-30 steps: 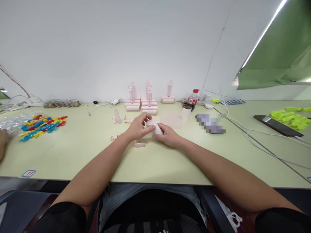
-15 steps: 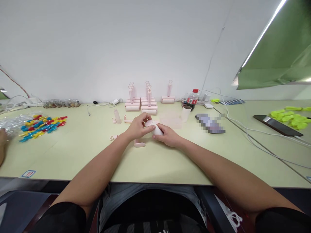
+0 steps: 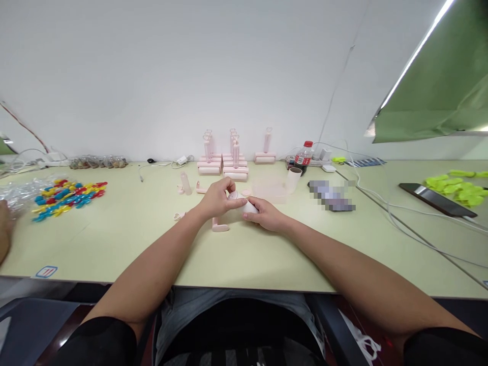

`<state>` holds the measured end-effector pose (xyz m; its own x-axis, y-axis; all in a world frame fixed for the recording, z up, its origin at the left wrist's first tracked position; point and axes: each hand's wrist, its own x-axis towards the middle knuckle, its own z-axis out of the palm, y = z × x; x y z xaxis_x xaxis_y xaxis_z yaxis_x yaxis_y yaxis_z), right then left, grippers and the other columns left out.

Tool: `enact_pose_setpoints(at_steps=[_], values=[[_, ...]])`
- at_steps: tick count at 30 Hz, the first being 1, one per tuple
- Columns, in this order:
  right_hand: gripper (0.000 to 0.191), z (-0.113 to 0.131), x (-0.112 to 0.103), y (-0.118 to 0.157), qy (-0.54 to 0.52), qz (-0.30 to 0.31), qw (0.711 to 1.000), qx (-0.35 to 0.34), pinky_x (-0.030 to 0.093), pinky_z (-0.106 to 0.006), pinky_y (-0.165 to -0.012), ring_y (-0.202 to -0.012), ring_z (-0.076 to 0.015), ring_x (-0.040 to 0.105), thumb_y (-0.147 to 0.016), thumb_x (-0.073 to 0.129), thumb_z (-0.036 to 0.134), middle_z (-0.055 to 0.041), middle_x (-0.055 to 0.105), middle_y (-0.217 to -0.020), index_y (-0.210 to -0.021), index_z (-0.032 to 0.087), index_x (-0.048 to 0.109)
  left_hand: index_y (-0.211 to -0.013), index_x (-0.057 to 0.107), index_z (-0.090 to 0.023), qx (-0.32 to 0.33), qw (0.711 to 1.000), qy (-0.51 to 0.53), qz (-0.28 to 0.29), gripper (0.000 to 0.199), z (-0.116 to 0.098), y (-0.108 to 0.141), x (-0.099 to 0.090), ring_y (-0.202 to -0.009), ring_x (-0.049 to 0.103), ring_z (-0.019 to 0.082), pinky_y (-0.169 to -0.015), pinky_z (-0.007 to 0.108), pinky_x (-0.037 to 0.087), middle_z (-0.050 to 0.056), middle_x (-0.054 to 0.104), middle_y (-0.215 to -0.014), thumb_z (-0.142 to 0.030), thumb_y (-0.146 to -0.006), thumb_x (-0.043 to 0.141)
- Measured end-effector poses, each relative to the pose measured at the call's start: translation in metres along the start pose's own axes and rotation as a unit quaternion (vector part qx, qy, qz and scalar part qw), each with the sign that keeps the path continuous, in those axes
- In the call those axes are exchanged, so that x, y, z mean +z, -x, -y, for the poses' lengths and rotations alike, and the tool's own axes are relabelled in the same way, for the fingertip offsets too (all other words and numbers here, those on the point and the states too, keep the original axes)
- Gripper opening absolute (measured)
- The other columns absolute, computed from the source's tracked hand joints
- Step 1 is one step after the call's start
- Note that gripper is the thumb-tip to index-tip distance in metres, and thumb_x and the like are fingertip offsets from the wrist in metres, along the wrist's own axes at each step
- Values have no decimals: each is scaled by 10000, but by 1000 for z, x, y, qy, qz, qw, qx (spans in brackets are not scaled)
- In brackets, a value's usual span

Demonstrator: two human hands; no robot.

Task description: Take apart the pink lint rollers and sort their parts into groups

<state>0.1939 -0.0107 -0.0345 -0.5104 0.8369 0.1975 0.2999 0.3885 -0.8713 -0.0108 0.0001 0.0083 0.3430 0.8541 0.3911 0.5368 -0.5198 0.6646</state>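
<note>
My right hand is closed around a white sticky-paper roll above the table. My left hand pinches a pale round end cap, its thumb reaching to the near end of the roll. Just behind the roll lies a small pink disc. Under my left wrist is a pink L-shaped handle piece, partly hidden. Another pink bracket lies beyond that hand. To the left are an upright translucent pink handle tube and a small pink part.
Assembled pink lint rollers stand along the wall. A clear pink cover, white tube, cola bottle and blurred phone-like item are at right. Colourful plastic pieces and another person's hand are at left.
The roll and end cap have tilted and shifted slightly between my hands. The pink disc behind the roll now shows more clearly. The view has moved a little.
</note>
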Motion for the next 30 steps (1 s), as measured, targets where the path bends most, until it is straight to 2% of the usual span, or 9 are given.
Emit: enact_pose_setpoints(at_steps=[6, 12, 20, 23, 26, 30], values=[[320, 1, -1, 1, 3, 3, 1000, 2, 400, -291, -627, -681, -168, 494, -798, 648, 384, 6, 558, -757, -1036, 174, 608, -759, 445, -214, 5, 1000, -22, -15, 400, 0, -1, 1, -615, 419, 120, -546, 265, 334, -38, 484, -708, -479, -692, 736], [348, 2, 0, 0, -11, 5, 1000, 22, 384, -260, -554, -584, -129, 462, -816, 634, 385, 33, 517, -695, -1076, 161, 581, -797, 414, -216, 19, 997, -19, -76, 425, 5, -1, 7, -623, 400, 107, -572, 261, 349, -46, 451, -746, -477, -695, 734], [298, 5, 2, 0, -58, -11, 996, 60, 395, -226, -465, -518, -104, 464, -816, 659, 386, 55, 514, -642, -997, 183, 539, -844, 459, -211, 25, 995, 16, -95, 452, 10, -3, 11, -664, 445, 114, -603, 251, 391, -34, 488, -769, -515, -694, 757], [284, 4, 3, -1, -115, -40, 988, 93, 431, -223, -414, -502, -106, 510, -822, 666, 414, 38, 551, -675, -936, 199, 519, -1004, 534, -209, 21, 996, 19, -82, 470, 11, -3, 11, -711, 492, 123, -640, 259, 433, 3, 574, -907, -517, -717, 743], [315, 4, 5, -2, -169, -57, 976, 128, 430, -217, -336, -460, -94, 530, -832, 658, 473, 1, 613, -772, -911, 202, 520, -1226, 517, -214, 6, 998, 2, -70, 636, 13, -3, 12, -748, 520, 133, -675, 277, 467, 47, 598, -1080, -528, -720, 741], [339, 6, 6, -2, -185, -66, 970, 145, 387, -197, -276, -378, -66, 469, -842, 645, 514, -6, 637, -747, -882, 197, 533, -1296, 499, -201, -1, 998, -8, -67, 668, 14, -4, 13, -742, 530, 135, -693, 290, 483, 71, 600, -1121, -539, -757, 705]])
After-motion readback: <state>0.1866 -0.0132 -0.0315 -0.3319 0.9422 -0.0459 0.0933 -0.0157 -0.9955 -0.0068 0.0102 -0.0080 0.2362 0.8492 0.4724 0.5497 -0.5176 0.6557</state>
